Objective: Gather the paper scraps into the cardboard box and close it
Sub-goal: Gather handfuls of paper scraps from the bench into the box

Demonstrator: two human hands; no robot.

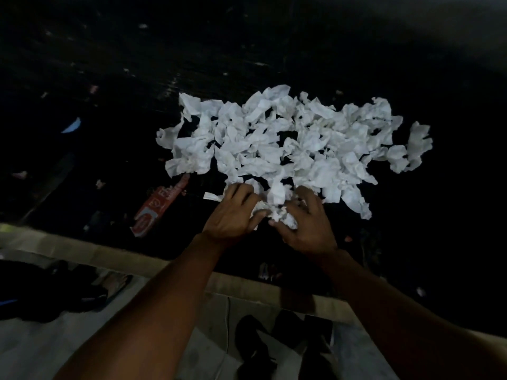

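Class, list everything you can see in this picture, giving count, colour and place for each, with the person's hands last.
paper scraps: many, white, crumpled heap mid-surface
wrapper: one, red and white, lower left of the heap
work surface: one, black, under everything
surface edge: one, tan, near side
dark shapes: a few, black, on the grey floor below; kind unclear
left hand: one, gripping scraps at the heap's near edge
right hand: one, gripping scraps beside the left
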